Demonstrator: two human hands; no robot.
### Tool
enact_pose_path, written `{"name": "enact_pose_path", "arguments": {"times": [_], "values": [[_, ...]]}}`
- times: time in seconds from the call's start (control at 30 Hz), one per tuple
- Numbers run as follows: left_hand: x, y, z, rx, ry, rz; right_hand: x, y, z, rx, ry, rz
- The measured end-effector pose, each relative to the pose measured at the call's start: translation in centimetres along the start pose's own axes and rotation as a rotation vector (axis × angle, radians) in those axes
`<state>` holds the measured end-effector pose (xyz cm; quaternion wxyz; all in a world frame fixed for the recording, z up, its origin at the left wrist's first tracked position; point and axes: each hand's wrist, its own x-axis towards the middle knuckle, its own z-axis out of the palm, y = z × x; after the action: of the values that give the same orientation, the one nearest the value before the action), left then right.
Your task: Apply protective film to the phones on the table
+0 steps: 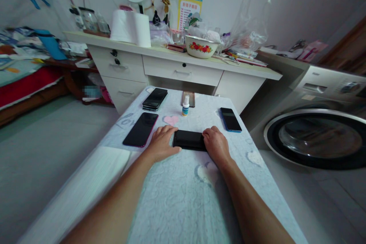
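Between both hands, phone lying crosswise

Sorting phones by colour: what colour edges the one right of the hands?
Blue edging on the phone, head view.

**Phones, bottle and hands on the table**

Five phones: one between the hands, one at 10 o'clock, a stack of two at 11, one blue-edged at 2. One phone case. One small dropper bottle at 12. Two hands: left hand, right hand.
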<state>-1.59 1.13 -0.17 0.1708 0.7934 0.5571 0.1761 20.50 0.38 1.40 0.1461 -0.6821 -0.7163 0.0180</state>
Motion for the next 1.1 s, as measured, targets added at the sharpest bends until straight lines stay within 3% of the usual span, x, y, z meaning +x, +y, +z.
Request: {"name": "enact_pose_path", "arguments": {"times": [0.3, 1.1], "values": [[0.0, 0.2, -0.1, -0.007, 0.000, 0.004, -0.1, -0.8, -0.2, 0.005, -0.045, -0.026], [0.0, 0.0, 0.1, -0.010, 0.006, 0.015, 0.0, 0.5, -0.6, 0.007, 0.001, 0.059]]}}
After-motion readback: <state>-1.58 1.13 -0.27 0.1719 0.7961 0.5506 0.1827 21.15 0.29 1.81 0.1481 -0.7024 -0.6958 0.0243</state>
